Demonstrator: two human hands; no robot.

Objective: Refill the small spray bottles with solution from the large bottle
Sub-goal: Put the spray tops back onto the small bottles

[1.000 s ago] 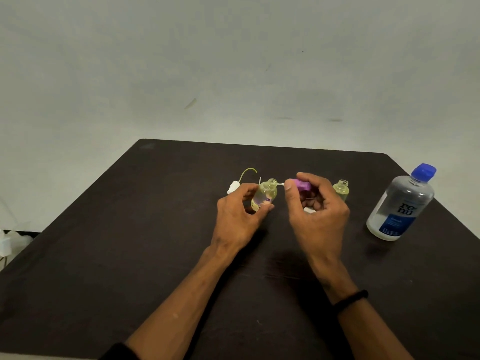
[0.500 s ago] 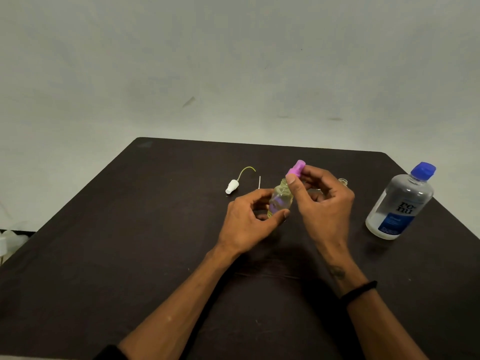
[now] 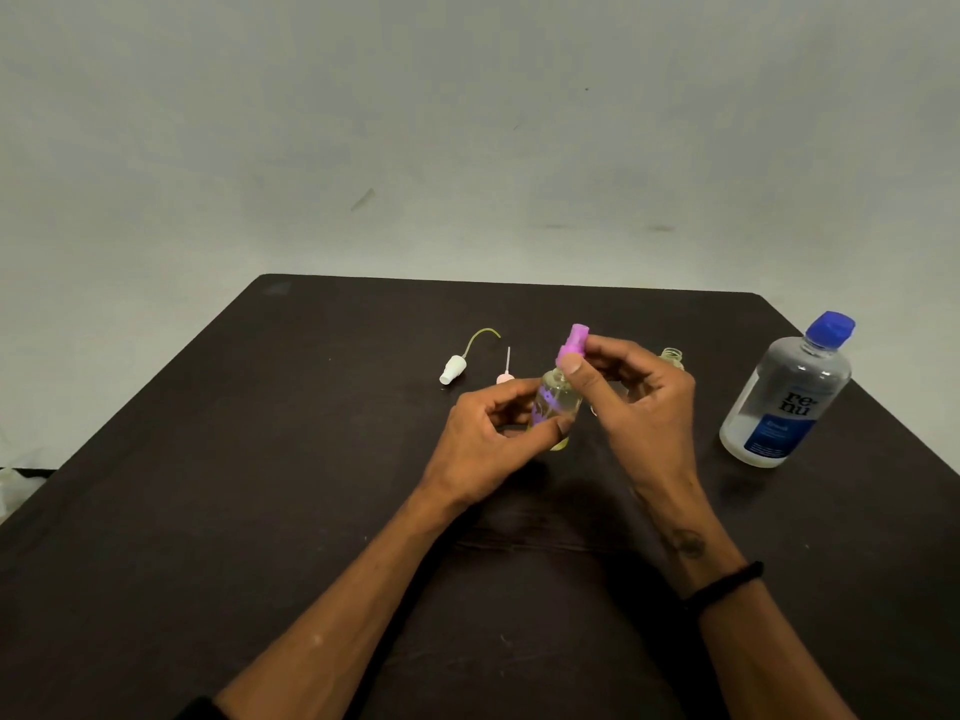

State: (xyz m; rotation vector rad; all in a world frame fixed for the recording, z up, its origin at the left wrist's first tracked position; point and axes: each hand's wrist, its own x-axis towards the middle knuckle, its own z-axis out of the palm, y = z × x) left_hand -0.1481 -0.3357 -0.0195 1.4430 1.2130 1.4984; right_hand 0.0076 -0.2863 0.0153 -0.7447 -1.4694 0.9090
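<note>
Above table [image 3: 260, 511], left hand [image 3: 488, 439] gripping spray bottle [image 3: 557, 407], right hand [image 3: 639, 402] pinching pink cap [image 3: 574, 345]

Two small spray bottles are counted: one clear bottle [image 3: 555, 407] with yellowish liquid, held above the table, and one open-necked bottle [image 3: 672, 357] mostly hidden behind the right hand. One large bottle [image 3: 787, 392] with a blue cap is seen standing at the right. Three spray tops are counted: one purple top [image 3: 573, 345] at the neck of the held bottle, one white top [image 3: 453, 368] with a curved tube lying on the table, and one pale pink top [image 3: 505, 375] with a straight tube, partly hidden. Two hands are seen, the left hand [image 3: 485, 441] and the right hand [image 3: 641, 407]. One dark wristband [image 3: 724, 584] is worn. One dark table [image 3: 208, 511] is present.
</note>
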